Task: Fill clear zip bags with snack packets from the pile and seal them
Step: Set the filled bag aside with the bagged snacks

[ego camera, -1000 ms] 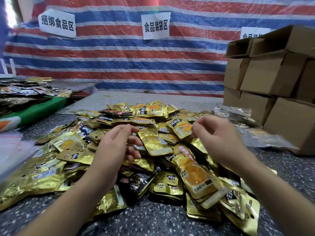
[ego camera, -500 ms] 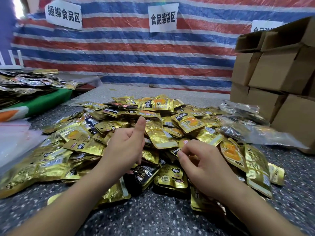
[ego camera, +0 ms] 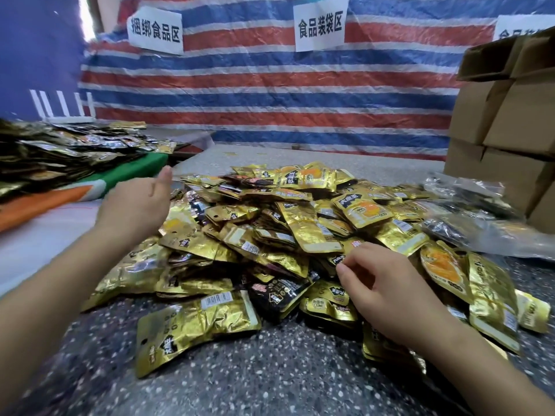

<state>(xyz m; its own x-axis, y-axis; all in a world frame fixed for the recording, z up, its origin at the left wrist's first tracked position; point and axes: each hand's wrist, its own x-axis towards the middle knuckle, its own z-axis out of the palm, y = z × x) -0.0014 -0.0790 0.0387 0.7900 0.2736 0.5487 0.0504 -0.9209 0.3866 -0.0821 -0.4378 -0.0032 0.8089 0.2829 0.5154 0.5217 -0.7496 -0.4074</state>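
Observation:
A big pile of gold and black foil snack packets (ego camera: 300, 229) covers the speckled table (ego camera: 270, 379). My left hand (ego camera: 135, 205) is raised over the pile's left edge, blurred, thumb up and fingers loosely curled, holding nothing. My right hand (ego camera: 387, 286) rests low on the pile's front right with fingers bent among the packets; whether it holds one is hidden. Clear bags holding packets (ego camera: 480, 223) lie at the pile's right. A flat stack of clear zip bags (ego camera: 39, 235) lies at the left.
Stacked cardboard boxes (ego camera: 507, 130) stand at the right. A second heap of packets (ego camera: 60, 154) lies on a green and orange surface at the far left. A striped tarp with paper signs (ego camera: 319, 25) hangs behind the table.
My left hand has lifted off the pile and swung left toward the flat clear bags. My right hand has dropped from above the pile down onto its front right.

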